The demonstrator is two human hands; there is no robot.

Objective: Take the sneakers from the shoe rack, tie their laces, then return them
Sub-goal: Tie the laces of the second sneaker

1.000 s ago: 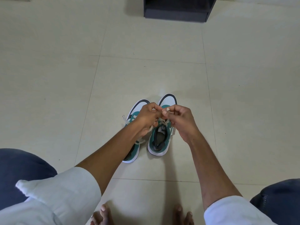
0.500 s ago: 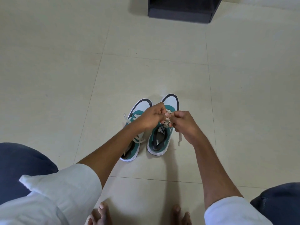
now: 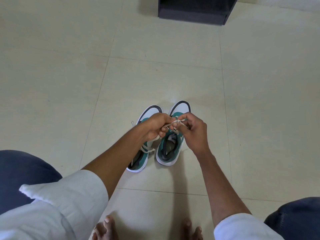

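Laces of right sneaker in both hands' grip.

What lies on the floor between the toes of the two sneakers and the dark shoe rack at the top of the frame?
Nothing: the head view shows only bare cream floor tiles between the sneakers and the shoe rack.

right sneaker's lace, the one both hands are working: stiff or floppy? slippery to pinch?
Probably floppy: the lace bends sharply between the left hand and right hand, and a tail droops below the left palm. It looks flat and woven, so likely grippy rather than slick. Likely very light: the right sneaker stays flat on the floor under the pull.
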